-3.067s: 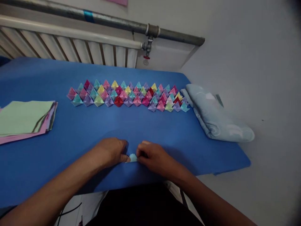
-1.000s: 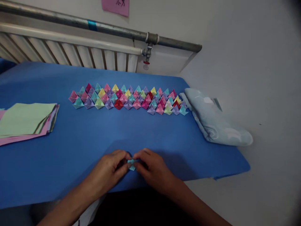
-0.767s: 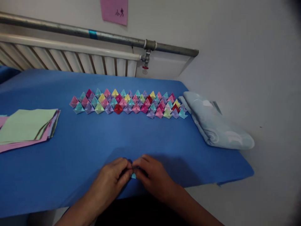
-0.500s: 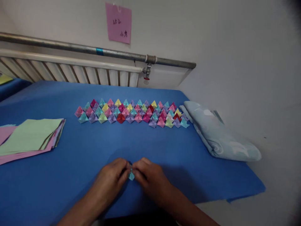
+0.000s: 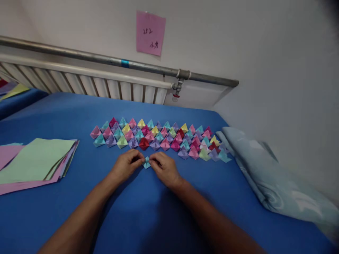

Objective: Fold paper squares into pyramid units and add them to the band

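A: Grip first. Fingers?
B: Both pinched. Left hand [image 5: 127, 165] has the left edge of the teal paper piece [image 5: 146, 163] between thumb and fingers; right hand [image 5: 165, 169] has the right edge.
A: Where's the piece?
B: Just below frame center, a bit left, folded, point down. Can't tell if it touches the blue tabletop [image 5: 119, 215].
A: Next out?
B: Folded paper rows [image 5: 144, 143], mixed colors, just above the hands, running across mid-frame.
A: Sides?
B: Left edge: paper stack [image 5: 37, 158], light green sheet on top, pink below. Right: folded pale blue blanket [image 5: 265, 173], near the rows' right end.
A: Top?
B: White radiator [image 5: 100, 86] upper left, metal pipe [image 5: 87, 55] above it, pink note [image 5: 150, 33] on the wall, top center, handwriting on it.
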`<action>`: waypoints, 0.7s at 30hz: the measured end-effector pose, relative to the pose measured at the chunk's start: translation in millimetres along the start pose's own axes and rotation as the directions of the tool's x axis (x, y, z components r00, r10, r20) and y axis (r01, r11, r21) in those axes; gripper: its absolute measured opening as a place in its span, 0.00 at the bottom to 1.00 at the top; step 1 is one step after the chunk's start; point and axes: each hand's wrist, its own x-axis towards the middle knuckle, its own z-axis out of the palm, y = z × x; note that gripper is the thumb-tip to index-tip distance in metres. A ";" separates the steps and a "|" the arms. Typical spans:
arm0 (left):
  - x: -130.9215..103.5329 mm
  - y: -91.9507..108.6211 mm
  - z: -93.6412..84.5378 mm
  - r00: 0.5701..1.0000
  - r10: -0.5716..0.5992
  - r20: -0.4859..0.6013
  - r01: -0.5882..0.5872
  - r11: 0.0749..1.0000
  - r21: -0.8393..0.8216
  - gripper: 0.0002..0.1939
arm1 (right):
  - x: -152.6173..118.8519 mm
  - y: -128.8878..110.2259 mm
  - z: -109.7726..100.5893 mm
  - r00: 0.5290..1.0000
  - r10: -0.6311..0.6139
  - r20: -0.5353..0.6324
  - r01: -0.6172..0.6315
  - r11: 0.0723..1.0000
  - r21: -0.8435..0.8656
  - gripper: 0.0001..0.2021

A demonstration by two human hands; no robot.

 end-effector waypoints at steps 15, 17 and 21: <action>-5.6 3.2 -2.4 0.990 -0.137 -0.018 0.137 0.990 -0.017 0.08 | -5.4 -2.4 -8.1 0.993 0.113 -0.027 -0.110 0.989 0.098 0.06; -8.1 7.9 2.9 0.991 -0.123 -0.046 0.126 0.989 0.073 0.11 | -5.4 -3.2 -7.3 0.994 0.100 -0.034 -0.096 0.990 0.098 0.05; -12.0 8.8 11.9 0.992 -0.101 -0.073 0.112 0.981 0.157 0.12 | -5.0 -3.8 -6.9 0.996 0.086 -0.029 -0.082 0.992 0.096 0.05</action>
